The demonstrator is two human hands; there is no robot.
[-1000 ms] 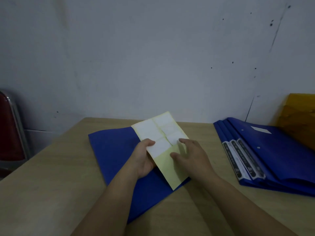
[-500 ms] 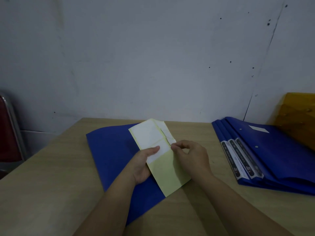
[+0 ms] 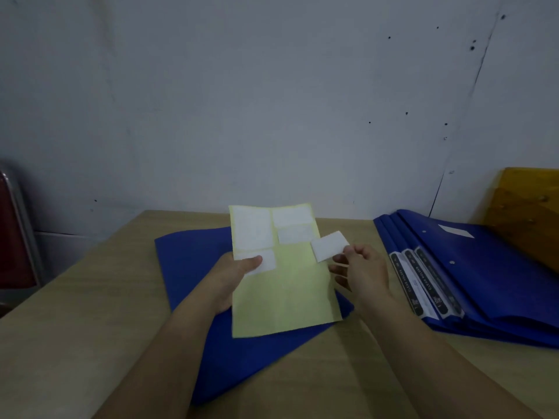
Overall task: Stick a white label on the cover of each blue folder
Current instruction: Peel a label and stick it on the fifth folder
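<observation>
A blue folder [image 3: 193, 267] lies flat on the table in front of me, its cover bare of any label. Above it my left hand [image 3: 233, 276] holds a pale yellow sticker sheet [image 3: 287, 294] by its left edge, thumb on top; several white labels remain on its upper part. My right hand [image 3: 361, 272] pinches one peeled white label [image 3: 329, 250] by its lower right corner, just off the sheet's right edge. A stack of blue folders [image 3: 490, 276] lies at the right; the top one carries a white label [image 3: 455, 230].
The wooden table [image 3: 75, 343] ends against a grey wall at the back. A yellow board [image 3: 529, 207] leans behind the stack at far right. A red chair back with a metal frame [image 3: 12, 231] stands beyond the table's left edge.
My right hand has peeled one white label off the sheet and drawn it to the right. The sheet has been flattened and turned more upright in my left hand.
</observation>
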